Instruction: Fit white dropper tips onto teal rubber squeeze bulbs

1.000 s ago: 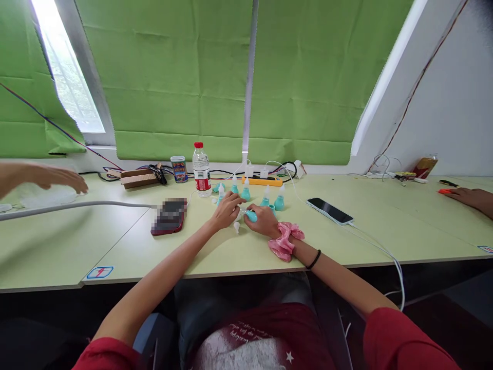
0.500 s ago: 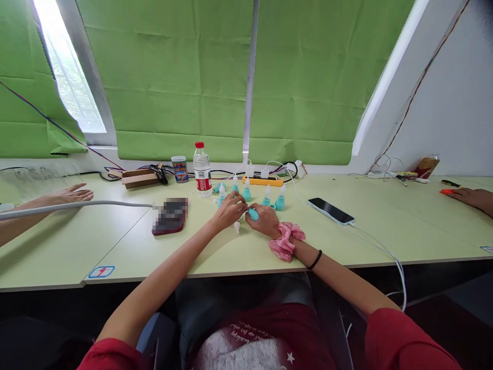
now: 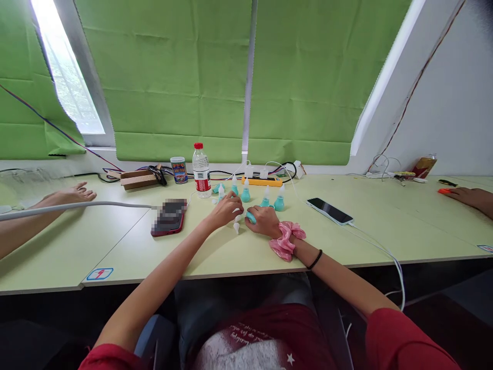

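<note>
The right hand (image 3: 265, 221), a pink scrunchie (image 3: 285, 240) at its wrist, curls its fingers around a small, rounded teal bulb (image 3: 251, 217) just above the pale yellow-green tabletop (image 3: 246, 259). The left hand (image 3: 226, 209) is close beside it, fingers bent and near one another — whether they pinch anything, I cannot tell. A small white pointed tip (image 3: 236, 226) lies below the left fingertips. Beyond both hands stand several teal bulbs with translucent pointed nozzles (image 3: 245, 194) — all upright.
</note>
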Demonstrator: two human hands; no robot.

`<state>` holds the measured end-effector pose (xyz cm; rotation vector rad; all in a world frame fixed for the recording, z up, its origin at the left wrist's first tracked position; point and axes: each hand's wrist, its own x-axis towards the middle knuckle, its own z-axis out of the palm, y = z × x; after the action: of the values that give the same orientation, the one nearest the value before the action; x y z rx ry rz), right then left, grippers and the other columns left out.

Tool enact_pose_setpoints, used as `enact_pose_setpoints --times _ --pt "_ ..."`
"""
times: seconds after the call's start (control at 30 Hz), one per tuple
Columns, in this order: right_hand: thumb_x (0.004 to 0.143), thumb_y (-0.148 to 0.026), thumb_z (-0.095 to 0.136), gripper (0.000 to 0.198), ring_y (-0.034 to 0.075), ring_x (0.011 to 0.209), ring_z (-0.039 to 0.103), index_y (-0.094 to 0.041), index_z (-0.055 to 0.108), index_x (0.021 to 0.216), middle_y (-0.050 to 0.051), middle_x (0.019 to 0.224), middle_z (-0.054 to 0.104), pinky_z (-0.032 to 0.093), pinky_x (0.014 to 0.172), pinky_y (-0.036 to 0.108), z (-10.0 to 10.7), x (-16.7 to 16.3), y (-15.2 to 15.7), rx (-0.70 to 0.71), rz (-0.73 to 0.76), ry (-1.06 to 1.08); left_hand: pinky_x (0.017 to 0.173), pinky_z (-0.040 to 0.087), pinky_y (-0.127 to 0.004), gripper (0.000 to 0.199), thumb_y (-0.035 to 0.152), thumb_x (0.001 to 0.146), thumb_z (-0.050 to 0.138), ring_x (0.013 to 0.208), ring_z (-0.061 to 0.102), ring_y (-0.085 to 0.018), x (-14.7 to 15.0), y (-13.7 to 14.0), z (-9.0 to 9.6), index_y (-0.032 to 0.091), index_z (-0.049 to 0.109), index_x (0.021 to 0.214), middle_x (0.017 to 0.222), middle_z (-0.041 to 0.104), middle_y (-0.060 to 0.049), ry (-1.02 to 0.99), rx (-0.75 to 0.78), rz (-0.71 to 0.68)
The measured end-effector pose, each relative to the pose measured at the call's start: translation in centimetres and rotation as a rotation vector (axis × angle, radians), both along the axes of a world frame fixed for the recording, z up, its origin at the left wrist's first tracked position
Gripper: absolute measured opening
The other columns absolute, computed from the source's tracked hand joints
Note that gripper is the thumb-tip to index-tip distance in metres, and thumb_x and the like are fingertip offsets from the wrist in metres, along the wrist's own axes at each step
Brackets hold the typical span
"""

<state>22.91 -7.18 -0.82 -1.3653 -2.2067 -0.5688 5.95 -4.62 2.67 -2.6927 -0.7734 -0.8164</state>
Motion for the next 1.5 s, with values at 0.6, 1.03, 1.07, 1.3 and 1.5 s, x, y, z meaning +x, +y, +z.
enact_pose_setpoints --times 0.6,1.03,1.07,1.3,1.5 --pt "0.071 -0.034 0.049 0.023 0.016 0.062 0.059 -0.016 0.059 0.081 0.004 0.068 0.063 0.038 0.056 0.023 0.7 -0.4 0.1 0.064 0.010 0.321 0.062 0.041 -0.028 0.009 0.013 0.073 0.046 0.077 0.046 -0.017 1.1 -0.3 -0.7 0.016 0.053 0.068 0.067 0.054 -0.004 -0.227 0.101 0.049" --pt "0.070 -0.030 0.051 0.019 0.016 0.064 0.060 -0.015 0.057 0.080 0.005 0.069 0.064 0.042 0.061 0.023 0.4 0.0 0.5 0.053 0.109 0.395 0.063 0.046 -0.027 0.015 0.013 0.073 0.045 0.071 0.056 -0.014 1.5 0.2 -1.9 0.016 0.056 0.064 0.072 0.062 -0.006 -0.415 0.044 -0.155" --pt "0.070 -0.030 0.051 0.018 0.016 0.064 0.060 -0.015 0.057 0.080 0.005 0.069 0.064 0.042 0.061 0.023 0.3 0.1 0.5 0.053 0.109 0.396 0.063 0.046 -0.027 0.015 0.013 0.073 0.045 0.071 0.056 -0.014 1.5 0.2 -1.9 0.016 0.057 0.064 0.072 0.062 -0.007 -0.417 0.031 -0.160" --pt "0.070 -0.030 0.051 0.018 0.015 0.064 0.059 -0.015 0.057 0.079 0.004 0.070 0.063 0.042 0.061 0.023 0.5 0.1 0.5 0.068 0.131 0.415 0.061 0.047 -0.027 0.007 0.017 0.067 0.053 0.063 0.055 -0.012 2.0 -0.7 -1.4 0.015 0.055 0.060 0.065 0.059 -0.003 -0.702 -0.327 -0.135" --pt "0.072 -0.031 0.048 0.018 0.014 0.061 0.058 -0.015 0.055 0.078 0.004 0.069 0.063 0.042 0.060 0.023 1.1 0.2 0.1 0.087 0.188 0.451 0.062 0.049 -0.030 0.018 0.026 0.057 0.064 0.062 0.057 -0.013 0.9 0.1 -0.8 0.013 0.053 0.064 0.065 0.060 -0.003 -1.128 -0.823 -0.075"
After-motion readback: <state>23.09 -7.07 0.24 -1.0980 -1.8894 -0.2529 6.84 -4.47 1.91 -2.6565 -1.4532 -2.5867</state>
